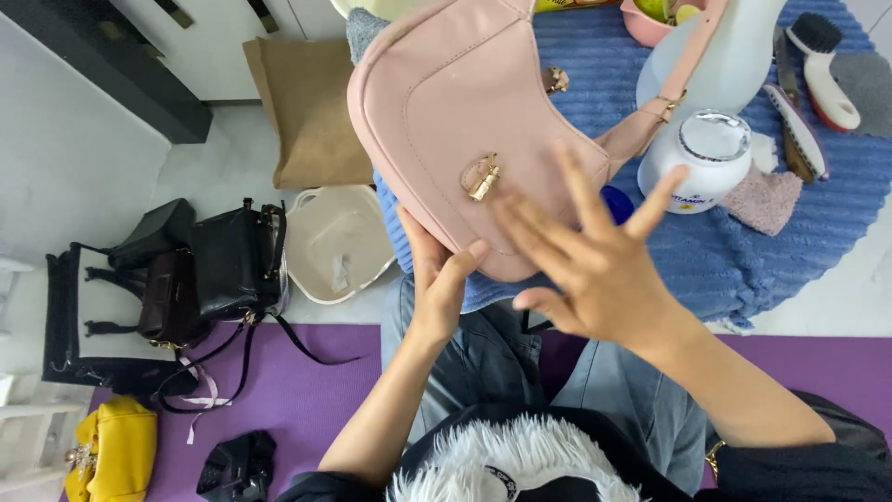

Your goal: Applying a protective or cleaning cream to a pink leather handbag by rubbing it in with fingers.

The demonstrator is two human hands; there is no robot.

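Note:
A pink half-moon shoulder bag with a gold clasp is held up in front of me, its strap running off to the upper right. My left hand grips the bag's lower edge from below, thumb on the front. Over the bag's lower right part my right hand lies flat with its fingers spread, holding nothing. Below them my knees in blue jeans show.
A round blue mat carries a white jar, a white bottle, brushes and a pink cloth. At left lie black bags, a yellow bag, a cream basin and a brown paper bag beside a purple mat.

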